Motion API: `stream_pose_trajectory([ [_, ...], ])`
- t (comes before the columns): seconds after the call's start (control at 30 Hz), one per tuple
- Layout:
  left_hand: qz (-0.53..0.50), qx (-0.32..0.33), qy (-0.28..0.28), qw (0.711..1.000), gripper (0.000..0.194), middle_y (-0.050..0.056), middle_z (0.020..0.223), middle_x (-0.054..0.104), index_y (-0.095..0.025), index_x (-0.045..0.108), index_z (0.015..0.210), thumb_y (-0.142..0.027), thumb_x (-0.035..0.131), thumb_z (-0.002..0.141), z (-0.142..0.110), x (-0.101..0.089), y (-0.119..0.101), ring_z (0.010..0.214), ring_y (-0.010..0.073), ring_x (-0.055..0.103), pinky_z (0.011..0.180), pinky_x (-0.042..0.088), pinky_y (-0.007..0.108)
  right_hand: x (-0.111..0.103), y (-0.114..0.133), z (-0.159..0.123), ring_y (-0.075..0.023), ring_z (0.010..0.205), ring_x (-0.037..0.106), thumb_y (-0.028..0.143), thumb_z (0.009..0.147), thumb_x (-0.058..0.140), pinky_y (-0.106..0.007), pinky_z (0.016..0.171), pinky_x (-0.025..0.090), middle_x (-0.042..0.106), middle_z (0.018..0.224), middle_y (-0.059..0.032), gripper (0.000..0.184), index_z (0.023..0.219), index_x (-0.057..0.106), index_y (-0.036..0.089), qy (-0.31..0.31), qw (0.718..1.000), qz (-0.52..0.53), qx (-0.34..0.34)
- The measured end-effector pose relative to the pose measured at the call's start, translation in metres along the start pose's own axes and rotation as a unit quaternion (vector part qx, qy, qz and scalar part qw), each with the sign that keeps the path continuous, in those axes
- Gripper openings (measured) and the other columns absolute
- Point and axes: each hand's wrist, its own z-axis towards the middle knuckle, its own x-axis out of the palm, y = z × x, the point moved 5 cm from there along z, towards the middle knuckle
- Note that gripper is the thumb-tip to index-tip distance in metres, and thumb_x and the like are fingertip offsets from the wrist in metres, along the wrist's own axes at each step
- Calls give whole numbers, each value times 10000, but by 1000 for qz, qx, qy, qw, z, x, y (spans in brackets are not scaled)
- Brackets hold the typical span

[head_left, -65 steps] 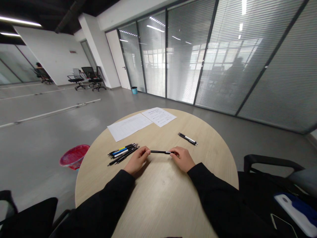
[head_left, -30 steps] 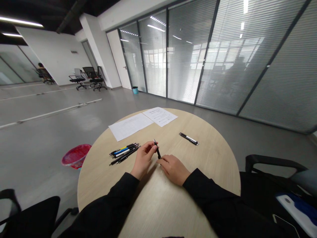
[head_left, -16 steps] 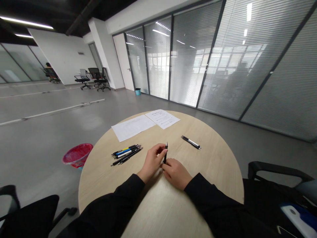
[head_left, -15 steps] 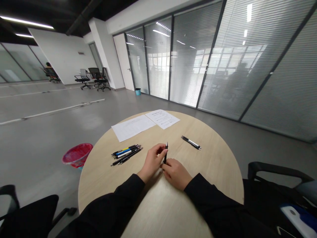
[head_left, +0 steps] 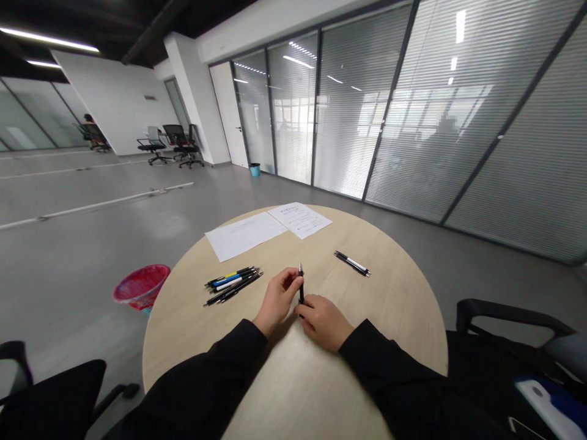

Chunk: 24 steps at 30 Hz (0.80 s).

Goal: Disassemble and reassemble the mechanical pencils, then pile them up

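A black pen (head_left: 301, 288) stands nearly upright between my hands, its silver tip pointing up. My left hand (head_left: 279, 298) pinches the upper part of the pen with thumb and fingers. Around its lower end my right hand (head_left: 323, 320) is closed, fingers hiding the bottom of the pen. To the left of my left hand lies a bunch of several pens (head_left: 233, 285), mostly black, with yellow, blue and white barrels among them. Over to the right, two pens (head_left: 352, 263) rest side by side, one with a white section.
Two printed paper sheets (head_left: 245, 234) lie at the far side of the round wooden table (head_left: 394, 305). A red-lined waste bin (head_left: 141, 286) stands on the floor at left. Chairs flank the table; the right chair (head_left: 509, 311) bears a white and blue object.
The pen has shifted slightly left at its tip and is now more upright. Both hands keep their hold on it.
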Motion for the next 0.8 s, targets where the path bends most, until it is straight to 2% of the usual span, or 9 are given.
stream_pose_trajectory([
  [0.17,0,-7,4,1000,210,21,826,618,-157,631,917,-356,625,851,-1,-1,2,771,157,559,736,455,269,0,2,0,-189,818,484,85,777,536,-289,708,371,532,857,-43,161,877,604,191,3,1000,0,1],
  [0.47,-1,-14,1,1000,220,25,814,631,-157,639,875,-374,635,838,-2,-1,-9,752,159,565,723,466,274,0,1,-1,-190,820,508,113,823,550,-290,711,381,555,865,-43,146,918,623,197,13,1000,-5,-2],
  [0.8,-2,-17,-5,1000,245,17,777,627,-160,646,870,-400,649,822,-2,-2,-6,726,154,563,692,465,267,-1,0,0,-186,813,516,90,814,538,-286,708,381,567,863,-43,189,940,628,196,20,1000,2,-2],
])
